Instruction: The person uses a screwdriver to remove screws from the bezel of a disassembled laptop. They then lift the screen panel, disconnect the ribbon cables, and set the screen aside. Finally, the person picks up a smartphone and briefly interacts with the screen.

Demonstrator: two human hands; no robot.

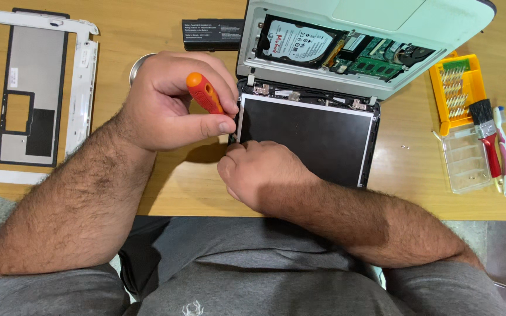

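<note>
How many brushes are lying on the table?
2: a black-bristled paintbrush with a red handle, right of the laptop, and a toothbrush touching its right side. Others may be out of view.

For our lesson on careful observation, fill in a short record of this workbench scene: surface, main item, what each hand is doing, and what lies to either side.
Surface: wooden table
Main item: opened laptop, bare screen panel lying flat
Left hand: grips orange screwdriver at the panel's left edge
Right hand: rests on the panel's lower left corner
Left side: white bezel frame
Right side: yellow bit case, brush
Behind: black battery
</note>
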